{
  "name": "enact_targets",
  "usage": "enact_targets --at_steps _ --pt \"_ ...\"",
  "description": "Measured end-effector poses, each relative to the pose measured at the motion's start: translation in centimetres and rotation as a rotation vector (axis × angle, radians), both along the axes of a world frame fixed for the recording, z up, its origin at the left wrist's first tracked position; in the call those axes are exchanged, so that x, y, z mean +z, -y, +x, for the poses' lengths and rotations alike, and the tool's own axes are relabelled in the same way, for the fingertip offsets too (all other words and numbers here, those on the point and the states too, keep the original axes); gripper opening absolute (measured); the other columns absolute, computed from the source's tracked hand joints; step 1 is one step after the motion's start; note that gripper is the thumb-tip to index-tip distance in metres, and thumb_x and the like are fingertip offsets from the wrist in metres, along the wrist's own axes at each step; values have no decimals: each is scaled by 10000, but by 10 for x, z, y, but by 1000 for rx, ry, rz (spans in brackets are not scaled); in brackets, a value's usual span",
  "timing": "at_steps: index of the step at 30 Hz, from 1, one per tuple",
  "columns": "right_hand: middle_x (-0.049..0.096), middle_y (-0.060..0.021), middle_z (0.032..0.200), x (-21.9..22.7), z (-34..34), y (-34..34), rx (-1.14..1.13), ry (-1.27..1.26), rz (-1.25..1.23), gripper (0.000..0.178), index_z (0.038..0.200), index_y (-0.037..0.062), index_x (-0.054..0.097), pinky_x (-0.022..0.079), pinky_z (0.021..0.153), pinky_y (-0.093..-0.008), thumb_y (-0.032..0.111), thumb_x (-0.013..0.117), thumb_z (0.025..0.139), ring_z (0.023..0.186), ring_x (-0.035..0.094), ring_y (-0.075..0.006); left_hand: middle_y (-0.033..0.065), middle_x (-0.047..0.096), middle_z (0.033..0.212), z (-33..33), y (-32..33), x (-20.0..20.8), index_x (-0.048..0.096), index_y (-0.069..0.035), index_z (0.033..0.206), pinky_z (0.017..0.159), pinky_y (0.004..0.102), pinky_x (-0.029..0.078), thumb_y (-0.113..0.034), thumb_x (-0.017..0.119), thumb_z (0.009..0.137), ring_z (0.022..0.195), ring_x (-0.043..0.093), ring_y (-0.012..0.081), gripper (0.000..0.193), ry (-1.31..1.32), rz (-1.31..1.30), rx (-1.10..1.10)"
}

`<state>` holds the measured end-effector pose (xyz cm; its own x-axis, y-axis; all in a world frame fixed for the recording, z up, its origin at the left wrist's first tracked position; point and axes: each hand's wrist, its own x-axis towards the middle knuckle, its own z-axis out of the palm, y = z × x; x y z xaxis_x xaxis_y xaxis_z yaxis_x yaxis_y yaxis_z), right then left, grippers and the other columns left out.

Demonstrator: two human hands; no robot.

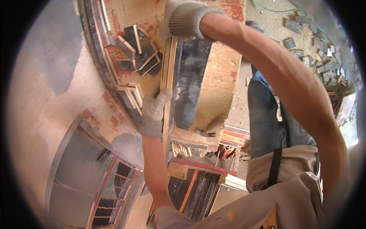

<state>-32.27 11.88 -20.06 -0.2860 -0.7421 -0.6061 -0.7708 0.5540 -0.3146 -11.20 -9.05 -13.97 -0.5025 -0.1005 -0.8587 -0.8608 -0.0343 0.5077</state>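
One dark-faced plywood panel (188,82) stands on edge on the worktable (223,82), pale layered edge showing, face dusty. Two gloved hands: left hand (158,107) clasps the panel's near edge, right hand (183,19) its far end. Roughly eight small offcuts (135,53) lie left of the panel

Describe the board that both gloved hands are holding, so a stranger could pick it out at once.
Start at the worn, reddish-brown work table in the upper middle of the view. On it stands a long plywood board, up on its thin edge. The left hand holds its near end, the right hand its far end. Unlike the small dark offcuts lying flat to its left, it shows a pale layered edge.
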Motion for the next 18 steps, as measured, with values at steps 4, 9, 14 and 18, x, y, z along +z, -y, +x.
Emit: enact_targets --at_steps 4,9,14,18 --pt "815 -46 1140 5 -13 3 42 -39 -149 233 1165 171 830 633 826 -318 182 775 939 954 799 -213 217 763 1207 -2 13 6 589 92 1434 891 357 662 -501 797 965 1057 773 279 785 61 241 -2" --pt "819 -49 1099 6 -13 3 -91 -5 -210 212 1129 170 839 638 801 -335 169 771 929 939 803 -231 277 724 1282 0 8 -2 547 121 1456 906 401 679 -581 839 882 1093 768 332 954 193 458 153" --pt "822 -55 1070 2 -15 10 -117 -1 -234 195 1104 162 844 641 782 -352 174 764 927 930 805 -248 302 706 1295 2 5 -12 528 123 1468 906 420 688 -599 869 842 1107 765 340 1014 211 501 213" --pt "824 -60 1048 -5 -13 9 -120 3 -247 184 1085 155 847 644 767 -365 177 758 926 923 808 -261 232 717 1314 4 9 -16 567 61 1457 955 393 663 -525 877 872 1161 744 316 883 198 514 193"
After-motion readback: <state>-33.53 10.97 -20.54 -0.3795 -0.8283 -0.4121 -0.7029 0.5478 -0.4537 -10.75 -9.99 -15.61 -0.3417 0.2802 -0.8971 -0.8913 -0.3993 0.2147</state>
